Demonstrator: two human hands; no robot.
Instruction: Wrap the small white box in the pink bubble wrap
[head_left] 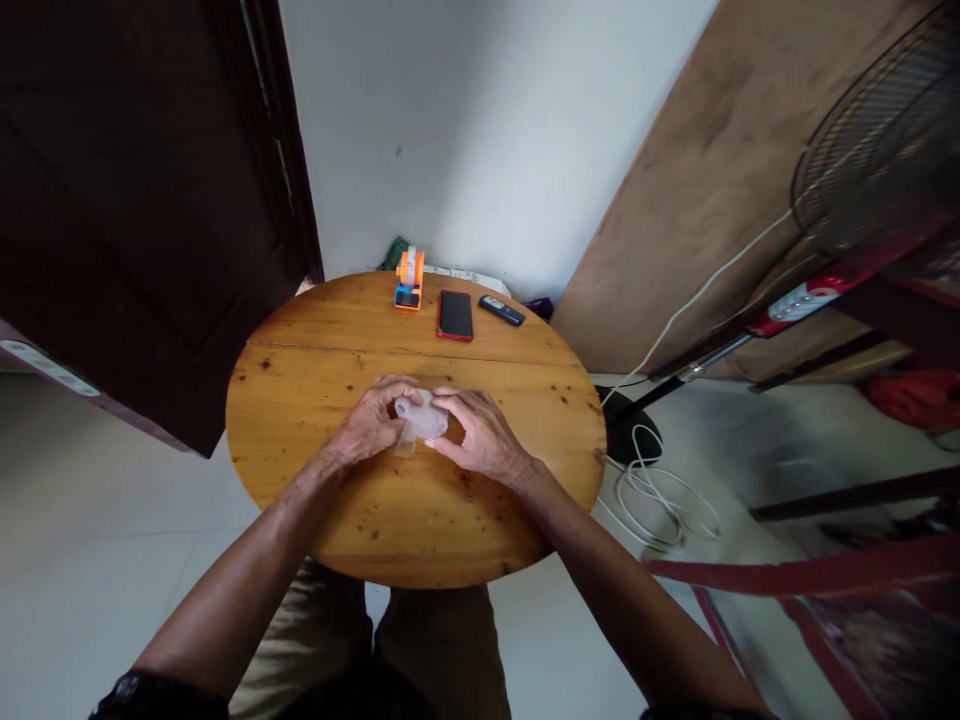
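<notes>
Both my hands meet over the middle of a round wooden table [315, 500]. Between them is a small translucent whitish piece, a crumpled bit of plastic or tape [422, 420]. My left hand [371, 425] pinches its left end with fingers curled. My right hand [484, 435] holds its right side, fingers bent over it. The piece rests low, close to the table top; a thin clear strip hangs from it toward the wood.
At the table's far edge stand an orange tape dispenser [409, 279], a red-edged phone [455, 314] lying flat and a small dark handset [502, 310]. A standing fan [870, 170] with white cable [660, 495] is to the right; a dark door [150, 200] is left.
</notes>
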